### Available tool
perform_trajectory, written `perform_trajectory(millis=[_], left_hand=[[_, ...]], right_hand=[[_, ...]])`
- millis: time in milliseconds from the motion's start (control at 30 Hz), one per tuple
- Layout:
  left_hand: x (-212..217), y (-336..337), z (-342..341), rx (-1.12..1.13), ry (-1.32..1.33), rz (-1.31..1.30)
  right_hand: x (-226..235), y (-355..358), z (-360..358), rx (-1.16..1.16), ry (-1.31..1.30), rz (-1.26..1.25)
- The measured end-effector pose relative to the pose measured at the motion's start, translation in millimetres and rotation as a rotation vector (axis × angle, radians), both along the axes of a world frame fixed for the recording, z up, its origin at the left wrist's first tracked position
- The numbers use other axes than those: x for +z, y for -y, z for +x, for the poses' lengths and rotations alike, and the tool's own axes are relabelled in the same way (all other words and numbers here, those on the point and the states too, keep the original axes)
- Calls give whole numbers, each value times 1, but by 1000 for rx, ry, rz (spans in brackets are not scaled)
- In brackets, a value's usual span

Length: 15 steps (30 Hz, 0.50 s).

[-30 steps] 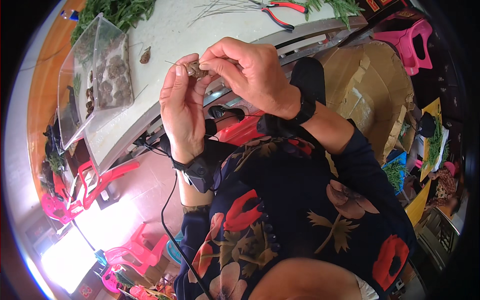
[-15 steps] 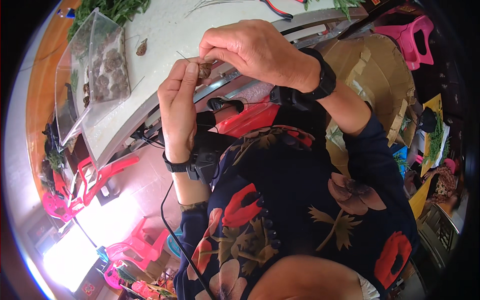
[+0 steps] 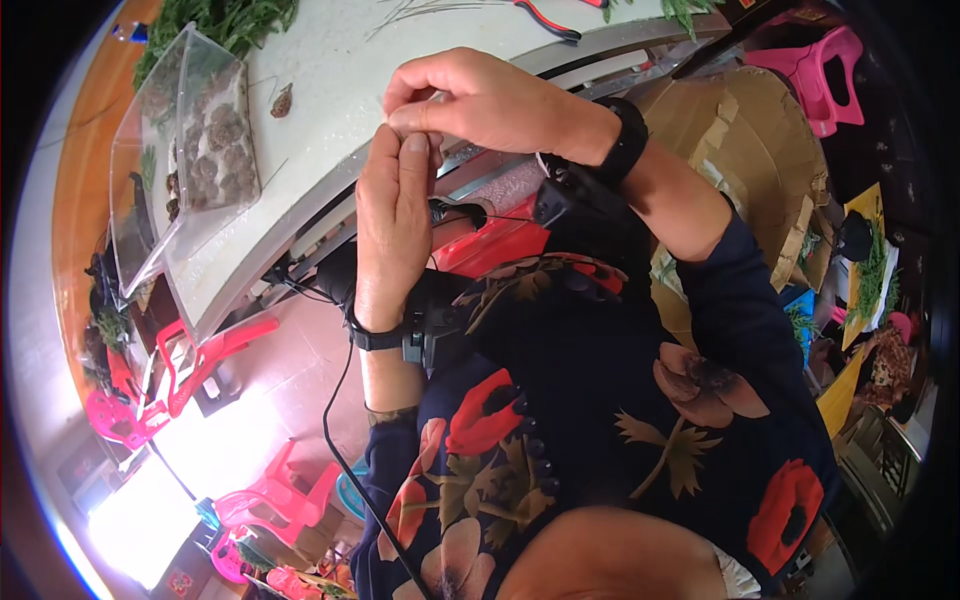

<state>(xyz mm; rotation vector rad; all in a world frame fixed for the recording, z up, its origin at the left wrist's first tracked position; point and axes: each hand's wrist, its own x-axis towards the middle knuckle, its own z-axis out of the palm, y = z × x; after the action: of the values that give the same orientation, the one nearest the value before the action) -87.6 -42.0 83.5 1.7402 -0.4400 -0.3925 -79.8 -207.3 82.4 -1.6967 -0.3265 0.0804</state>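
Above the table's near edge my two hands meet, fingertips together. My left hand points upward with thumb and fingers closed on a small brown pine cone, now almost wholly hidden by the fingers. From the right, my right hand pinches thumb and forefinger together right at the left fingertips; what lies in that pinch is too small and covered to see. Another small pine cone with a thin wire lies on the white tabletop, left of my hands.
A clear plastic box with several pine cones stands tilted at the left. Green sprigs lie behind it. Red-handled pliers and thin wires are at the far edge. Right of the table is cardboard; pink chairs stand lower left.
My left hand has moved right and turned, its fingers now covering the pine cone and the wire that showed before. The right hand has shifted slightly left, still pinching.
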Motion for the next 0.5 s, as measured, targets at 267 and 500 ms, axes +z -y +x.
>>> perform_trajectory(millis=[267,500], left_hand=[[-1,4,10,137,-108,-245],[-2,5,12,212,-236,-413]], right_hand=[[-5,6,-15,-193,-80,235],[-17,-11,-24,-286,250,-81]])
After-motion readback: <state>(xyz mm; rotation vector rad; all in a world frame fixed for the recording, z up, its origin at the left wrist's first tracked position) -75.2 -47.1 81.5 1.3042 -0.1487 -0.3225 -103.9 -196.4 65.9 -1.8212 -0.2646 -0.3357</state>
